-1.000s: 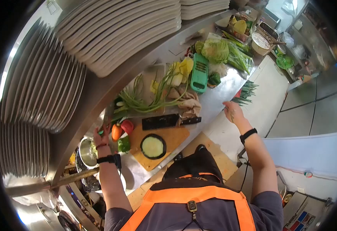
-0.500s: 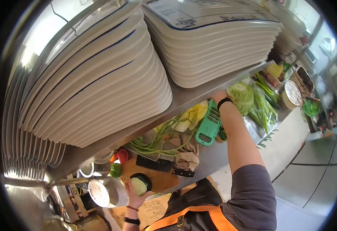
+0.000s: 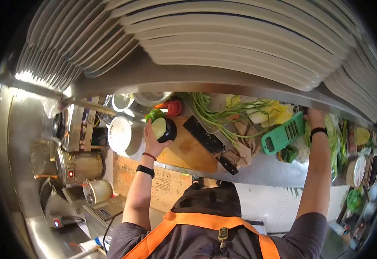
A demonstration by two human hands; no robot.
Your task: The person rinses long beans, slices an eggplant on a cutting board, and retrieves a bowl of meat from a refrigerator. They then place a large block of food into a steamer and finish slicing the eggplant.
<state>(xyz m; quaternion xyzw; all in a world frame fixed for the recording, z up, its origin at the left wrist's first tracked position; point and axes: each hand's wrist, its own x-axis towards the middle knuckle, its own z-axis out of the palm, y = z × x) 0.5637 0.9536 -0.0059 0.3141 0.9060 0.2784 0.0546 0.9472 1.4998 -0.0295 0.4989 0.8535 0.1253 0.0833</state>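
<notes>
My left hand (image 3: 152,144) is closed around a cut eggplant (image 3: 167,131), dark-skinned with a pale green cut face, over the left end of the wooden cutting board (image 3: 188,151). A black-bladed cleaver (image 3: 203,136) lies on the board, its handle toward the counter's front edge. My right hand (image 3: 315,116) reaches under the shelf edge beside the far end of a green grater (image 3: 285,134); its fingers are hidden. A crumpled brown cloth (image 3: 242,146) lies between cleaver and grater. Green peppers (image 3: 154,115) and a red pepper (image 3: 174,108) sit behind the eggplant.
Stacked white plates (image 3: 236,47) fill the steel shelf (image 3: 188,80) overhead. Behind the board lie long green stalks (image 3: 223,110) and yellow-leaved cabbage (image 3: 270,113). A white bucket (image 3: 120,134) stands left of the board; a white tub (image 3: 355,170) is far right.
The view has turned and shifted, so the counter now runs level. My left hand still holds the eggplant on the board. My right hand stays by the grater, which lies much as before.
</notes>
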